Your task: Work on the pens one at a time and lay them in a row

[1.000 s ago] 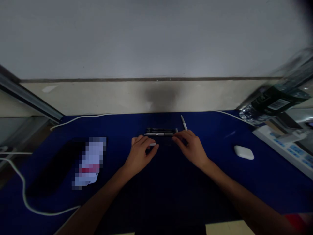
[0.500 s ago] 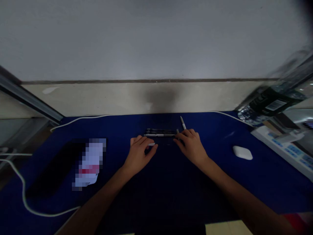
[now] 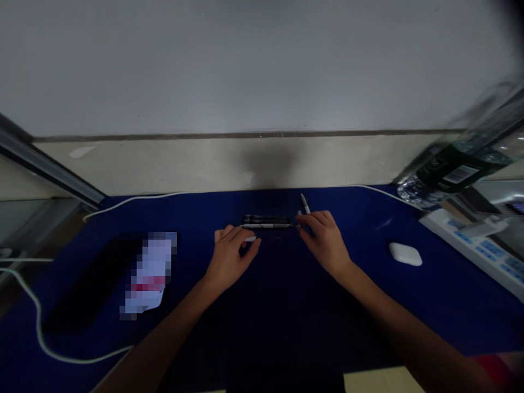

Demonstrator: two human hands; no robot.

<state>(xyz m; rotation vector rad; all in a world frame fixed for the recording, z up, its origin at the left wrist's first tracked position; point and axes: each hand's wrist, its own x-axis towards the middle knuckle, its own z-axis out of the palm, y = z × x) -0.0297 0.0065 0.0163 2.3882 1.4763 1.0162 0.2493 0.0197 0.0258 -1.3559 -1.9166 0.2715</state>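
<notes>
My left hand (image 3: 232, 255) is closed around a small white item (image 3: 250, 239), whose tip shows between thumb and fingers. Just beyond it, a white and grey pen (image 3: 268, 225) lies crosswise on the blue desk, with dark pens (image 3: 266, 218) parallel behind it. My right hand (image 3: 323, 240) is at the right end of this row, its fingers bent around a small greyish piece (image 3: 299, 216) that shows at the fingertips. Beyond the right hand, another white pen (image 3: 305, 203) lies pointing away towards the wall.
A phone with a blurred screen (image 3: 151, 273) lies on a dark object at left, near a white cable (image 3: 41, 322). At right are a white earphone case (image 3: 405, 254), a power strip (image 3: 470, 245) and a plastic bottle with a green label (image 3: 454, 169). The wall borders the desk's far edge.
My right hand has risen slightly, its fingers lifting and uncovering more of the small greyish piece. My left hand has shifted very slightly left, with the white item still in it.
</notes>
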